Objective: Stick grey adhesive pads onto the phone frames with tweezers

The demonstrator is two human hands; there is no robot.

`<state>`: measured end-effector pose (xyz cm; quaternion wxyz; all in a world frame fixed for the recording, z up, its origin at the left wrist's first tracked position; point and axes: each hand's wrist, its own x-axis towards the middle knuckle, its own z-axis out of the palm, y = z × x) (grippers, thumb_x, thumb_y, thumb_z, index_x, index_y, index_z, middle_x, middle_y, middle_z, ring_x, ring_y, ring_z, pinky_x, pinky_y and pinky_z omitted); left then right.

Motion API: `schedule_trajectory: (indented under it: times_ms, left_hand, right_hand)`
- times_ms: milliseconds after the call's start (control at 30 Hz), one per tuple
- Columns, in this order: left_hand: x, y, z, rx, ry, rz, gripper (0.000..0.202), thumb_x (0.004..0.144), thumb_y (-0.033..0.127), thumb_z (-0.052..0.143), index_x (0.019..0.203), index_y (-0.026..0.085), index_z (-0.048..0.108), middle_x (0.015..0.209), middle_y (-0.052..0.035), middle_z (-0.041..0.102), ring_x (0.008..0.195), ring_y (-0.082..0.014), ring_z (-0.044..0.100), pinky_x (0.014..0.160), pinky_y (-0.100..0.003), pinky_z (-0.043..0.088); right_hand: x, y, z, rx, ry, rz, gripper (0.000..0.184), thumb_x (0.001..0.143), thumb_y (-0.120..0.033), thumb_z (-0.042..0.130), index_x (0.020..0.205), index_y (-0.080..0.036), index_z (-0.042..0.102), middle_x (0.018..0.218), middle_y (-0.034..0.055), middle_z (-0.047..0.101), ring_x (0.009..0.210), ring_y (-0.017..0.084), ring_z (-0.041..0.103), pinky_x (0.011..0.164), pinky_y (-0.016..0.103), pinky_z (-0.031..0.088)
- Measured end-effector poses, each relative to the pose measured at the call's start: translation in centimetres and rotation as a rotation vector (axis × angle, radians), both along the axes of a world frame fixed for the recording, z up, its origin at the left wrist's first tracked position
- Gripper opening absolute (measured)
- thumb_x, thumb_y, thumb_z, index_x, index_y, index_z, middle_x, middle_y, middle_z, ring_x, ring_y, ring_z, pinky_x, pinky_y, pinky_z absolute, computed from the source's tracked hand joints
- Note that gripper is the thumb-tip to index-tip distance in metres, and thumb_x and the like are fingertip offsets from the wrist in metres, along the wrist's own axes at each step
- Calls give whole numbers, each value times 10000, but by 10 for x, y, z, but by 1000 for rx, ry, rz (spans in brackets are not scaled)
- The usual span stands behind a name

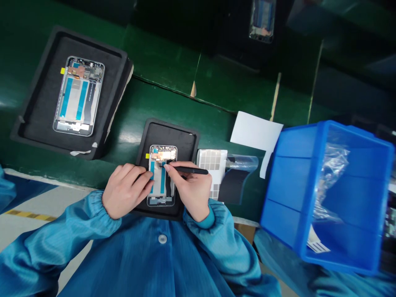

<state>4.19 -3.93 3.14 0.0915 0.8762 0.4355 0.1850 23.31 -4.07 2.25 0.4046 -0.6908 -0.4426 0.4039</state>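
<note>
An opened phone [159, 181] with its inner parts showing lies face up in a black foam tray [185, 142] before me. Blue strips run along its middle, and a yellow tab sticks out at its upper left. My left hand [126, 187] rests at the phone's left edge, fingers stretched out and touching it, gripping nothing. In my right hand [194, 187] is a pair of black tweezers [193, 170], pinched between thumb and fingers. Their tip points left over the phone's upper middle, close to a small grey patch; whether it touches cannot be made out.
Left stands a foam tray stack [37, 107] with another opened phone [78, 97]. Right of my tray lie a sheet of grey squares [212, 159], dark film [232, 185] and white paper [255, 130]. A blue bin [289, 185] holds clear plastic. Another phone [262, 20] lies beyond.
</note>
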Motion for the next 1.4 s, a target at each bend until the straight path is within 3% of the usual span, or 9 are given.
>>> schedule_trajectory:
  times_ms: [200,400,667,1067,1267,1400]
  left_hand:
    - [1,2,2,9,25,19,230,905,252,660,1093,127,704,964,-89,700,835,-232,562,679,-368,409]
    - [5,6,4,41,215,11,354,945,331,603,1266,197,670,1041,-87,693,846,-255,554,667,-387,383]
    - [10,9,5,66,275,-90,360,975,260,535,1292,128,643,1236,-91,689,1079,-267,582,877,-431,425]
    - [1,18,13,-72,366,-123,419,961,401,571,1346,236,576,1342,-74,609,1168,-252,567,961,-412,455]
    - [-7,6,27,-50,471,-153,497,918,361,644,1398,265,554,1408,-92,590,1217,-272,581,992,-439,481]
    - [10,11,43,53,504,-203,363,917,276,612,1273,222,656,1264,-138,673,1079,-320,645,888,-499,518]
  right_hand:
    - [1,-1,-2,10,-23,12,128,777,-327,823,825,-216,782,784,19,795,650,176,747,583,268,613]
    - [1,-1,-3,21,-38,25,125,779,-325,823,831,-219,783,781,15,794,649,171,744,592,268,615]
    - [16,-13,10,22,-43,-103,140,765,-311,835,860,-216,794,824,24,803,712,185,763,659,276,645]
    - [43,-33,2,70,-28,-109,229,737,-417,827,787,-195,797,774,71,796,686,249,760,672,344,659]
    - [73,-56,3,174,11,-161,148,744,-364,836,793,-230,798,760,57,791,669,253,751,685,387,653]
    - [110,-76,-2,216,93,-309,111,736,-289,847,816,-236,791,794,50,795,728,249,765,710,393,650]
